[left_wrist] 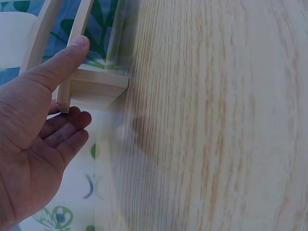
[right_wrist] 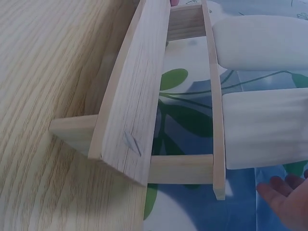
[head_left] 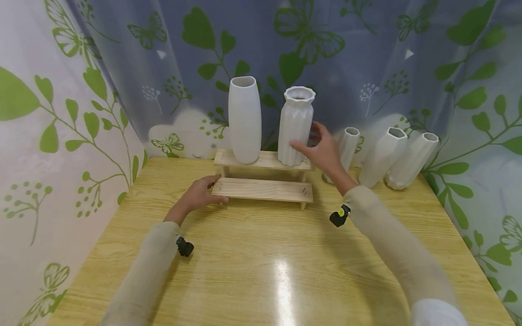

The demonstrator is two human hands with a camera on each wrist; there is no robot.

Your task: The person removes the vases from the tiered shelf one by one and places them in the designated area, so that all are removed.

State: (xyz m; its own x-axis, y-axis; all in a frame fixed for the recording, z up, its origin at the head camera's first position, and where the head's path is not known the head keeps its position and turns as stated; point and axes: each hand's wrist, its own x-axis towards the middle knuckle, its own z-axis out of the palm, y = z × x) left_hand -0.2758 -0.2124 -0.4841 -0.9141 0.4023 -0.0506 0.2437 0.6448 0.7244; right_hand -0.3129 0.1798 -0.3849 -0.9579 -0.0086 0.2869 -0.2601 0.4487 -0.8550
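Two white vases (head_left: pixel 244 122) (interiors mostly hidden) atop the wooden stand (head_left: pixel 263 189)

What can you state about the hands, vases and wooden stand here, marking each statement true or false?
1. The smooth vase and the ribbed vase both stand on the upper shelf. True.
2. The left hand holds the smooth vase. False: it grips the left end of the lower shelf.
3. The right hand is beside the ribbed vase. True.
4. In the head view, the smooth vase is right of the ribbed vase. False: it is to its left.
5. Three other vases stand on the table. True.
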